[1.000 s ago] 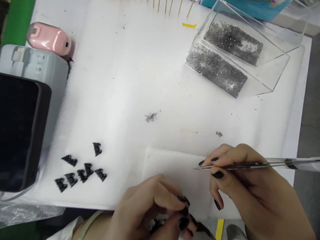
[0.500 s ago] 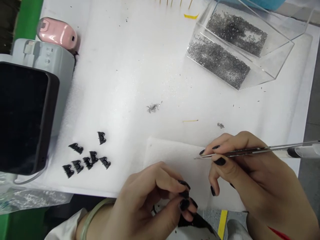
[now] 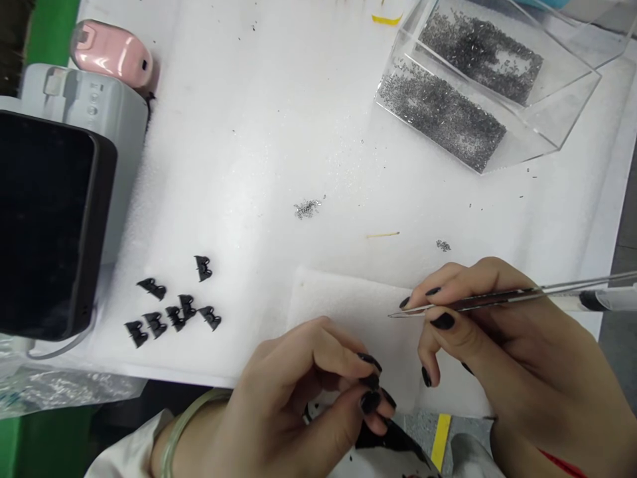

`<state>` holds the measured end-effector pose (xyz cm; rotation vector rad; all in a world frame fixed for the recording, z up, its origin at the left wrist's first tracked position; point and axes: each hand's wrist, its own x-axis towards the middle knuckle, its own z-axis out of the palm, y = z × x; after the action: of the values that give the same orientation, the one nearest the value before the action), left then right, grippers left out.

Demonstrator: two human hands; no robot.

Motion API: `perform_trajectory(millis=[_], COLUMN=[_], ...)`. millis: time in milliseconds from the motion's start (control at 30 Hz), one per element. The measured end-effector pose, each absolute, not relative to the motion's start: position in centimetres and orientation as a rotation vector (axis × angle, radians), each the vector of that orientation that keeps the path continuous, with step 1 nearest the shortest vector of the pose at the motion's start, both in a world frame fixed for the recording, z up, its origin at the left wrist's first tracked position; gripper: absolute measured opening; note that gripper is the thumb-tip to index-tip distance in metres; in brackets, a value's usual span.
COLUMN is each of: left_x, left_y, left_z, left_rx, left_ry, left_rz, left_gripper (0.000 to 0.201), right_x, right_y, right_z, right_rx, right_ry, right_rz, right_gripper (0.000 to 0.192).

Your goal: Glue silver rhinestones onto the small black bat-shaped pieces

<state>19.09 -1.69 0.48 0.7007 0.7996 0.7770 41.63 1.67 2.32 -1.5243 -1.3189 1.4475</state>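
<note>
Two hands at pad's (image 3: 348, 302) near edge, right hand (image 3: 502, 352) gripping tweezers (image 3: 497, 301)

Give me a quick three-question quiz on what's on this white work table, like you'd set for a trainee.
1. True or false: the right hand holds thin metal tweezers.
2. How many small black clips lie together on the foam sheet?
3. Where do most of the tiny grey bits sit? A) in the clear plastic box B) on the pink device C) in the left hand

Key
1. True; the tip points left, above a smaller foam pad.
2. Seven.
3. A; only a small grey heap and a few specks lie loose on the foam.
</note>
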Motion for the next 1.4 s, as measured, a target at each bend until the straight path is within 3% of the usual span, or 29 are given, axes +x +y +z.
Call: perform_trajectory(millis=[800,1067,1233,1400], left_x=[19.5,20.1,20.7,20.2], left_y=[-1.8,-2.2,-2.5,-1.8], left_z=[1.3,1.3,1.4,1.9], left_rx=[0.633,0.584,0.547,0.606], left_ry=[0.911,0.940,0.983,0.971], left_rz=[0.770,0.867,0.986,0.864], left_gripper=[0.020,0.021,0.026,0.023], right_x=[42.0,40.5,38.6,38.3], right_y=[1.6,0.2,-1.1,-1.0], right_z=[2.3,2.9,3.2,2.8], right_rx=[-1.486,-1.331,-1.171,-1.139], right_ry=[-1.472,-1.089,-1.013,-1.079], right_rz=[1.415,1.475,1.467,1.526], right_gripper=[0.014,0.018,0.009,0.024])
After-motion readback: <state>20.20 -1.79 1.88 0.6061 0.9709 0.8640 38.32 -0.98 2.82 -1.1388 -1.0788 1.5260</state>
